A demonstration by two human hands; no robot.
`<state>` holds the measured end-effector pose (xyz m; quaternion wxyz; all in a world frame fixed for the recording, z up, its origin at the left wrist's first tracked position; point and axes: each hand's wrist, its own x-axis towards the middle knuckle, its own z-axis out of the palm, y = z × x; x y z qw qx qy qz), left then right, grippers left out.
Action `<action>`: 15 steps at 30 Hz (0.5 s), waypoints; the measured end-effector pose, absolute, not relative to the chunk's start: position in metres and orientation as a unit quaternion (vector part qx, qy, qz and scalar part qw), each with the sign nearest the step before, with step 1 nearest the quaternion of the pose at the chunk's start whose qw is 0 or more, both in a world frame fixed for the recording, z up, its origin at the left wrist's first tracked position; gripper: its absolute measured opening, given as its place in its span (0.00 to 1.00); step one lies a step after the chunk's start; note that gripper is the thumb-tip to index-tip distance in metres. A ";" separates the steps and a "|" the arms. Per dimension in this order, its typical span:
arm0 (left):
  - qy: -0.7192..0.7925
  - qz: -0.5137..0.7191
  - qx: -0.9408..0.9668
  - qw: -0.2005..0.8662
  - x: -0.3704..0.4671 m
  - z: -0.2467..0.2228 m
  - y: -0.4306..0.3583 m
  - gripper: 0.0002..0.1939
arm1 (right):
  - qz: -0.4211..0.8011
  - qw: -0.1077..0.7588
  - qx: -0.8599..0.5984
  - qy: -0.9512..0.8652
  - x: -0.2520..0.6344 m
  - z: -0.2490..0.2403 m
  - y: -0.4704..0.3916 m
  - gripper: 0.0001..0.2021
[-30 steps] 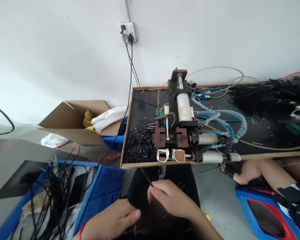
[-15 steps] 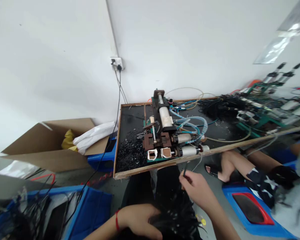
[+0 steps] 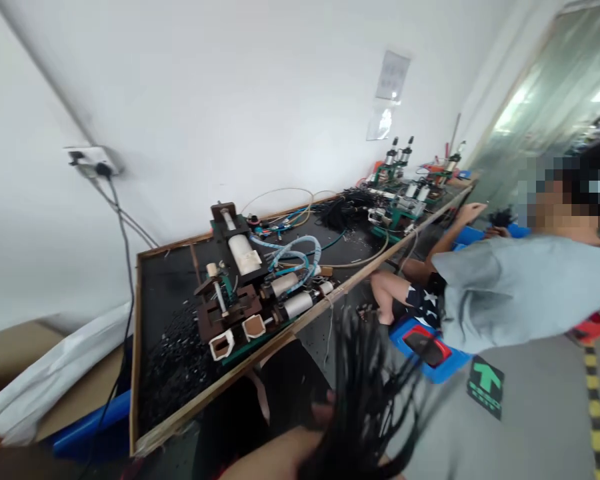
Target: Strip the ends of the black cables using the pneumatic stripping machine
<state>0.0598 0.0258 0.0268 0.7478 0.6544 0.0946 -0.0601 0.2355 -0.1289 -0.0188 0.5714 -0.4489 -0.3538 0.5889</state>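
A loose bundle of thin black strips point(image 3: 365, 400) is raised above my lap at the lower middle, its strands fanning upward and to the right, blurred by motion. My left hand point(image 3: 300, 443) is against the bundle's left side, with its fingers closed round the strips and partly hidden by them. Of my right hand point(image 3: 391, 465), only a small patch of skin shows under the bundle at the bottom edge; its fingers are hidden. Left of the bundle, on the bench, stands a pneumatic machine point(image 3: 243, 257) with white cylinders and two pale square-rimmed openings at its front.
Black scraps point(image 3: 180, 360) cover the left end of the wood-edged bench point(image 3: 167, 430). Farther right are a heap of black strips point(image 3: 347, 207) and more machines point(image 3: 405, 200). A co-worker in a grey shirt point(image 3: 520, 287) sits at right, near a blue-and-red stool point(image 3: 430, 347).
The view has swung right, showing more of the co-worker. The black bundle has risen from my lap with my left hand. My right hand, earlier pinching a strip near the bench edge, is now mostly hidden.
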 end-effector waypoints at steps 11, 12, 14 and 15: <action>0.275 -0.083 0.717 0.635 0.080 -0.029 0.015 0.27 | 0.498 0.849 -0.165 -0.068 0.223 -0.025 -0.068 0.25; 0.282 -0.094 0.716 0.632 0.081 -0.029 0.017 0.25 | 0.498 0.850 -0.154 -0.080 0.228 -0.021 -0.063 0.24; 0.287 -0.107 0.715 0.629 0.083 -0.029 0.022 0.21 | 0.514 0.838 -0.144 -0.115 0.237 -0.013 -0.056 0.22; 0.279 -0.113 0.717 0.629 0.083 -0.028 0.025 0.19 | 0.522 0.831 -0.143 -0.131 0.240 -0.009 -0.054 0.21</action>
